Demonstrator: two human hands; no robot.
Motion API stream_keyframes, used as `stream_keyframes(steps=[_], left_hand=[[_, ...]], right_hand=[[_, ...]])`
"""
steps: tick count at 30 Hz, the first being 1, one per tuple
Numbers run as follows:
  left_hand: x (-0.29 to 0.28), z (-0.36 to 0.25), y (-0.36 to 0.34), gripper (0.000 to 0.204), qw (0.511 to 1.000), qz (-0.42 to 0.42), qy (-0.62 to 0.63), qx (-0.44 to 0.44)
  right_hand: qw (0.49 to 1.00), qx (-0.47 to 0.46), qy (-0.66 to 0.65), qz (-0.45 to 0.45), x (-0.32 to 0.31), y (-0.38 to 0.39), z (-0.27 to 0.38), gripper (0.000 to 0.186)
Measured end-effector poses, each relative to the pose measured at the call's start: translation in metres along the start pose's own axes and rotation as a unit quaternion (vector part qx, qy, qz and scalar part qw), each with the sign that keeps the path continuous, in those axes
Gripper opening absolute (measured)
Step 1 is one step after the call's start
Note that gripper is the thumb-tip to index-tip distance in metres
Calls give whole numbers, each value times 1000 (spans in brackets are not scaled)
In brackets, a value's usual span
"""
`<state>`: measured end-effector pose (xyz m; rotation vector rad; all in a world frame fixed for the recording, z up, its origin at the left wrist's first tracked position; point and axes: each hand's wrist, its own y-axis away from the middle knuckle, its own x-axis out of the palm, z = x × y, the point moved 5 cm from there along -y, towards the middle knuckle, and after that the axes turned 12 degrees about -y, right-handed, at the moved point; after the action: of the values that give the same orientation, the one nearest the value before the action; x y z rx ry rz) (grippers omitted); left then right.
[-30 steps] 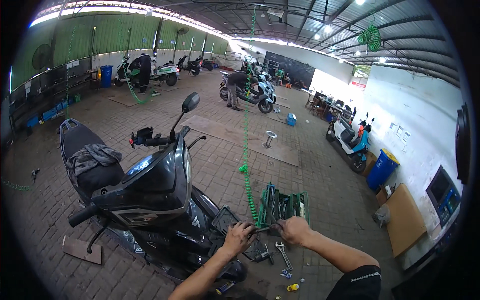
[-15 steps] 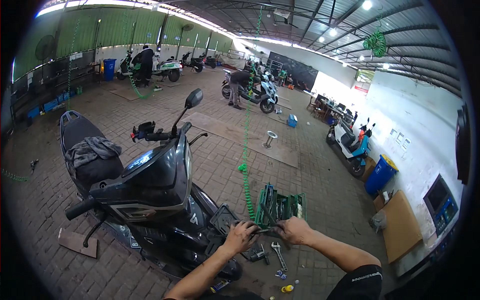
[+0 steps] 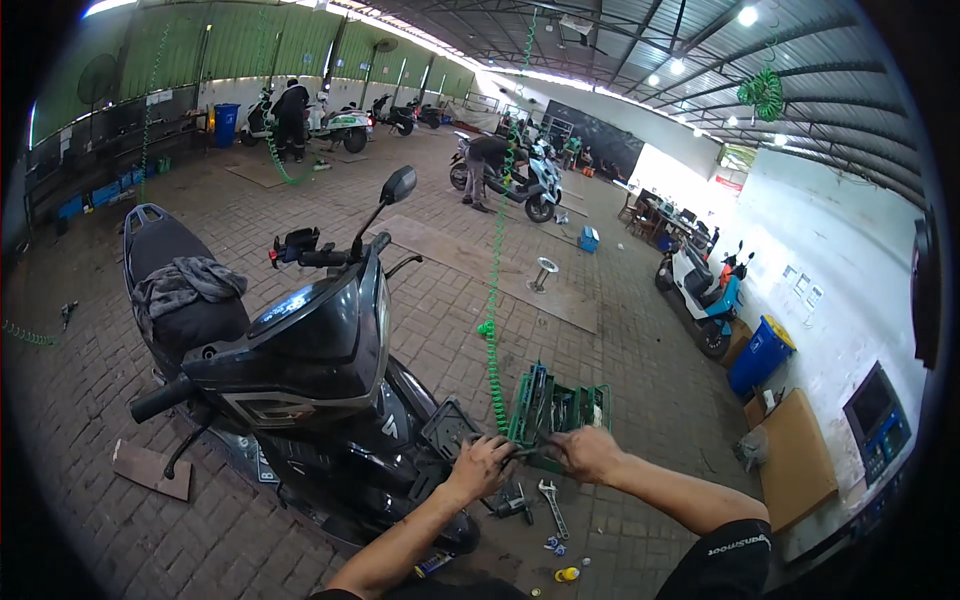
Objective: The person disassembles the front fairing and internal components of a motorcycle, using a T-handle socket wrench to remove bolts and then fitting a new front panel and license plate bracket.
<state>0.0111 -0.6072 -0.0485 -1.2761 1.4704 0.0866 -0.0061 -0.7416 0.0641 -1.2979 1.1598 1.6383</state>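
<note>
Indoors: brick-paved workshop floor (image 3: 620,380), black scooter (image 3: 310,380); left hand (image 3: 480,468), right hand (image 3: 588,452) both clamped on thin tool (image 3: 528,452).

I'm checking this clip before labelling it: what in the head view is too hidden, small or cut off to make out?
- Thin dark tool between left hand and right hand: too small to name.
- Black scooter's front wheel: hidden behind its bodywork and the left forearm.
- Green tool tray's contents: too small.
- Small bits on the brick floor: near the lower edge, blurred.
</note>
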Motion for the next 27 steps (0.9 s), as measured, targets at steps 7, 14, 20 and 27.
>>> stream_keyframes(steps=[7,14,20,27], left_hand=[[-7,-4,-1,24,999,-27,-34,-3],[-6,0,0,25,999,-46,1,-6],[-11,0,0,25,999,-44,-27,-9],[-9,-3,-3,32,999,-41,-9,-25]], right_hand=[[865,-387,253,-195,-41,24,24,42],[986,-75,139,44,-12,-5,12,29],[976,-176,64,-108,-33,6,20,32],[907,-317,272,-59,-25,10,20,44]])
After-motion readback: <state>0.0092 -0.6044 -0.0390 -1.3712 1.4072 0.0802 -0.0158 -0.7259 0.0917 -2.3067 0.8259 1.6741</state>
